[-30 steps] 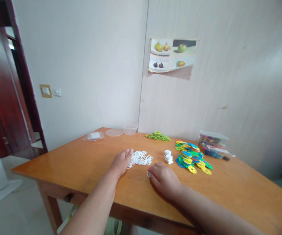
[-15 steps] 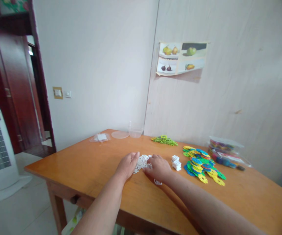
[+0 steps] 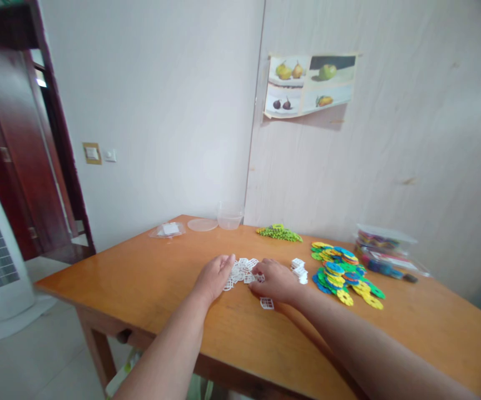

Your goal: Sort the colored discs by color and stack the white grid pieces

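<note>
- Resting on the desk (image 3: pixel 148 278), head view: left hand (image 3: pixel 214 276) lies palm down, fingers loosely extended, tips touching the left edge of the pile of white square pieces (image 3: pixel 242 270).
- Right hand (image 3: pixel 276 281) sits at the pile's right edge, fingers curled down onto the pieces; cannot tell whether it pinches one.
- The pile lies between the two hands, flat on the wood.
- One loose white piece (image 3: pixel 267 303) lies just nearer the camera than the right hand.
- Small stack of white pieces (image 3: pixel 299 268) just beyond and right of the right hand.
- Heap of coloured discs (image 3: pixel 342 272) further right, near that stack.
- Green pieces (image 3: pixel 279 233) beyond the right hand, near the wall.
- Clear cup (image 3: pixel 229 215) and round clear lid (image 3: pixel 202 224) well beyond the left hand.
- Lidded clear box of coloured parts (image 3: pixel 380 243) far right, beyond the discs.
</note>
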Action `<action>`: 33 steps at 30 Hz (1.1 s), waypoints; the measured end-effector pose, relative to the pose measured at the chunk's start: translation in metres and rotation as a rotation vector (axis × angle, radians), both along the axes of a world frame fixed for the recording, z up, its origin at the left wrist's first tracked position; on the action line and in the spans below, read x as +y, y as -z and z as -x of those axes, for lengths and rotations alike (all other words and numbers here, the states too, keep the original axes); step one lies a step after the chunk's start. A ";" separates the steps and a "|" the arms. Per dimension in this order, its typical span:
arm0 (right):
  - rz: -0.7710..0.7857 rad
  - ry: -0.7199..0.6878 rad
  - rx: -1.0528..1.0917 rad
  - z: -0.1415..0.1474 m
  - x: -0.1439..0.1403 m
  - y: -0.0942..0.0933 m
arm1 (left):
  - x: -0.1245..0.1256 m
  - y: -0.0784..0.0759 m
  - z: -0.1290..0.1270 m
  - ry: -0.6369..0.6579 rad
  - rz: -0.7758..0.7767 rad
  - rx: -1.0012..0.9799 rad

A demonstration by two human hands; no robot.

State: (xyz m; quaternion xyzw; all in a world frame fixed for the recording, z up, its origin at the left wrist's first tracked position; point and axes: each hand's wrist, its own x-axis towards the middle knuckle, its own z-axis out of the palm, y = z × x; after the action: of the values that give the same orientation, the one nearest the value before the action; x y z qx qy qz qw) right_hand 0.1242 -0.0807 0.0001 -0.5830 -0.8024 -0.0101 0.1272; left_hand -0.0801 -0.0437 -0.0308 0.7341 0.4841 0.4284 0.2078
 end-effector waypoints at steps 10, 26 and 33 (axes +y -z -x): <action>0.031 -0.017 0.038 0.002 0.013 0.007 | 0.000 0.000 0.000 -0.006 0.006 -0.007; 0.092 -0.036 0.186 -0.028 -0.010 -0.013 | 0.002 0.000 0.001 -0.004 0.034 0.005; 0.138 -0.114 0.212 -0.041 -0.040 -0.012 | 0.000 -0.002 0.000 -0.014 0.050 0.004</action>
State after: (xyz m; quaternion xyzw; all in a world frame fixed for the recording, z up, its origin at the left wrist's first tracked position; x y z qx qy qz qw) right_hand 0.1655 -0.1210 0.0120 -0.5414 -0.8152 0.1139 0.1712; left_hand -0.0801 -0.0438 -0.0290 0.7261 0.5005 0.4160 0.2221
